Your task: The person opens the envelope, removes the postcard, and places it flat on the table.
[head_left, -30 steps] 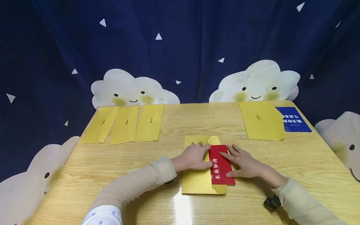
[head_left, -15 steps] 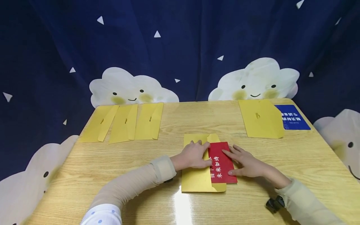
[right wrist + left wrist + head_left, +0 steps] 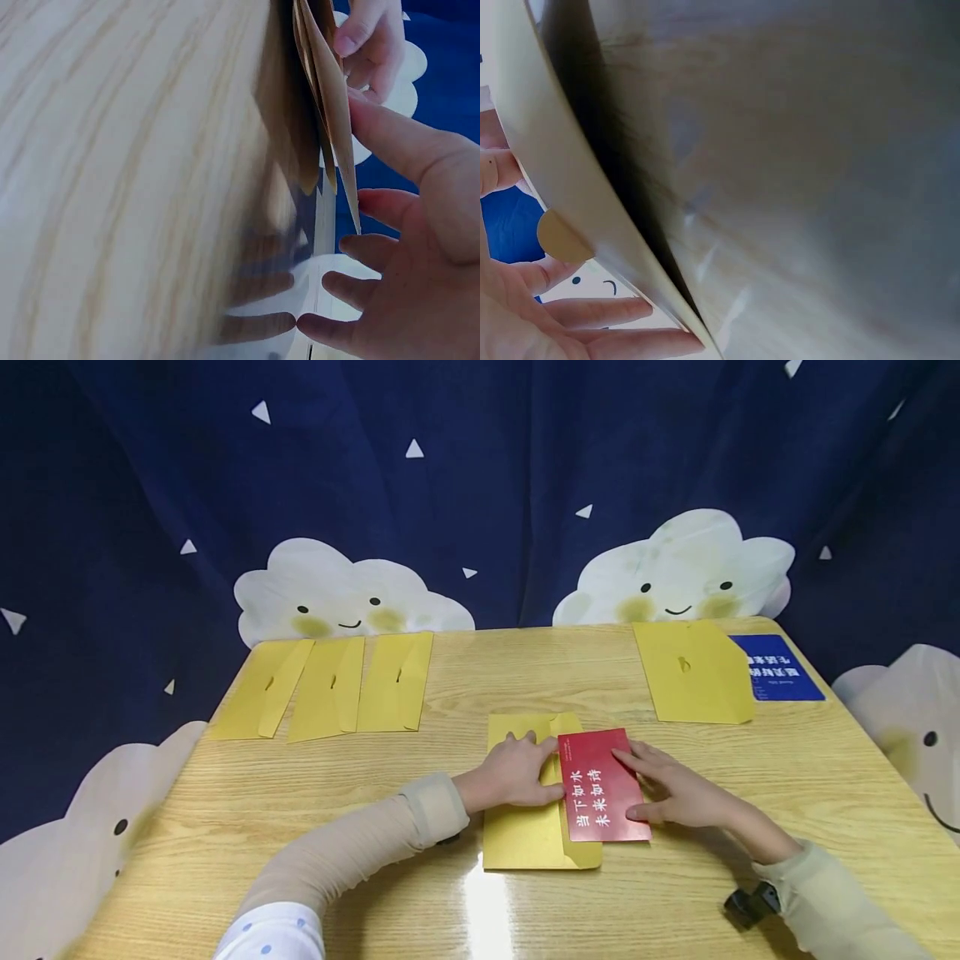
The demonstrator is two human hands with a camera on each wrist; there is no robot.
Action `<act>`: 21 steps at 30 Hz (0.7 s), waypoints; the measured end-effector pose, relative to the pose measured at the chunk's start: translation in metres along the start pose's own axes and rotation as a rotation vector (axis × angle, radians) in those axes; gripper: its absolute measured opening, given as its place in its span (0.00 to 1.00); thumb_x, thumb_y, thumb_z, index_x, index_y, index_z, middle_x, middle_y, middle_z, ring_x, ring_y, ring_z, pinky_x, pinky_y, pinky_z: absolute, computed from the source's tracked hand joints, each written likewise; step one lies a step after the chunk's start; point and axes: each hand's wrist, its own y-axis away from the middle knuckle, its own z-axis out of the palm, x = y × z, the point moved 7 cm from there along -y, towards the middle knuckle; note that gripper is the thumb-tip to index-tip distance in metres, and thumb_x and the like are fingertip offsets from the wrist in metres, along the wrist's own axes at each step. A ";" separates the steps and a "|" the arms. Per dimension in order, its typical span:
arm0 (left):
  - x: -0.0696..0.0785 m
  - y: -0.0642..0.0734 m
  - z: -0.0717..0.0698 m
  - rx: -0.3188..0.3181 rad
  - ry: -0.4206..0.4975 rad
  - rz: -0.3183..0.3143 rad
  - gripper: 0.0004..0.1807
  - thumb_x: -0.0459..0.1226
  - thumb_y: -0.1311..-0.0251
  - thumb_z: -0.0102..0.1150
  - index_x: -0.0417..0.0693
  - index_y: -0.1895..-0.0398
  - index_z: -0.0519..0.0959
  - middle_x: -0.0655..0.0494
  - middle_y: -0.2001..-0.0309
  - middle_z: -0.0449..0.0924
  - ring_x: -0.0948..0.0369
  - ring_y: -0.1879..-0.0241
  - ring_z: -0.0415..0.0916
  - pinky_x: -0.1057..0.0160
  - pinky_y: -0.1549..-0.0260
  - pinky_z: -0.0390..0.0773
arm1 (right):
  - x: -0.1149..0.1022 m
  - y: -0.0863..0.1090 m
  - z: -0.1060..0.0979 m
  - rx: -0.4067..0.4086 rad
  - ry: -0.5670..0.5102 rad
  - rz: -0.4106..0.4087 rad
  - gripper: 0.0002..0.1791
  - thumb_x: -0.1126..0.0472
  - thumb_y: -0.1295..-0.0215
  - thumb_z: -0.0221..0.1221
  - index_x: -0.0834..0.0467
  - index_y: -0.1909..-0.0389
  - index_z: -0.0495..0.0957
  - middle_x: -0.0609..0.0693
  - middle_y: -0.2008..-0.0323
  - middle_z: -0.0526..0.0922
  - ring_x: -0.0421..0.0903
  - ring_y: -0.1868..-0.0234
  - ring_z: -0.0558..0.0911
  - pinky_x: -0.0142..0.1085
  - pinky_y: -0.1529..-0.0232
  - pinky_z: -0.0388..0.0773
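A yellow envelope [image 3: 517,847] lies on the table in the head view, its flap opened out to the right. My left hand [image 3: 517,772] rests on it with spread fingers, thumb and index finger close to the opening. A red card [image 3: 600,785] with white Chinese characters overlaps the flap, its left edge right by the envelope's mouth. My right hand [image 3: 675,789] touches the card's right side with thumb and index finger on its upper face. In the right wrist view, the thumb meets the card, seen edge-on, while the other fingertips reach down to the tabletop.
Several envelopes lie along the back: some in a row at the left, a larger yellow envelope [image 3: 690,693] at the right. It partly covers a blue card [image 3: 787,681]. The wooden table [image 3: 480,681] ends at a dark blue curtain [image 3: 480,460] with printed clouds.
The red card has slid right, out of the yellow envelope, and turned slightly; more of its lettering shows. My right hand has moved right with it. My left hand has stayed on the envelope.
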 end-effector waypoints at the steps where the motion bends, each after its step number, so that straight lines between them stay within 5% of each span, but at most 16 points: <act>1: 0.000 0.000 0.000 0.000 -0.002 0.001 0.27 0.57 0.48 0.51 0.53 0.50 0.68 0.50 0.60 0.78 0.51 0.57 0.75 0.47 0.53 0.71 | 0.001 0.001 -0.001 0.002 -0.007 0.008 0.44 0.50 0.51 0.66 0.65 0.36 0.60 0.72 0.36 0.52 0.71 0.37 0.49 0.65 0.44 0.49; 7: 0.001 0.000 0.002 -0.009 -0.042 0.006 0.26 0.59 0.48 0.52 0.52 0.56 0.69 0.51 0.66 0.75 0.51 0.64 0.76 0.47 0.55 0.72 | 0.010 0.004 -0.007 0.015 -0.082 0.081 0.46 0.50 0.53 0.67 0.63 0.34 0.59 0.68 0.34 0.52 0.69 0.36 0.52 0.64 0.46 0.55; 12: 0.002 -0.001 0.003 -0.029 -0.077 0.005 0.28 0.60 0.48 0.51 0.51 0.53 0.70 0.48 0.66 0.75 0.44 0.62 0.76 0.51 0.68 0.78 | 0.017 0.005 -0.013 0.058 -0.198 0.114 0.45 0.56 0.51 0.67 0.63 0.33 0.57 0.68 0.33 0.50 0.68 0.38 0.57 0.58 0.47 0.63; 17: 0.003 0.000 0.003 -0.056 -0.104 -0.012 0.31 0.62 0.48 0.50 0.51 0.49 0.71 0.45 0.61 0.75 0.39 0.58 0.74 0.52 0.71 0.78 | 0.025 0.005 -0.013 0.058 -0.462 0.148 0.46 0.65 0.49 0.64 0.63 0.31 0.49 0.64 0.31 0.41 0.66 0.42 0.66 0.40 0.56 0.76; 21: 0.004 0.001 0.004 -0.096 -0.117 -0.025 0.35 0.63 0.48 0.50 0.52 0.42 0.70 0.39 0.51 0.73 0.34 0.52 0.70 0.51 0.69 0.78 | 0.031 0.006 -0.009 0.025 -0.705 0.182 0.50 0.70 0.48 0.62 0.62 0.30 0.41 0.63 0.30 0.36 0.52 0.45 0.73 0.38 0.59 0.77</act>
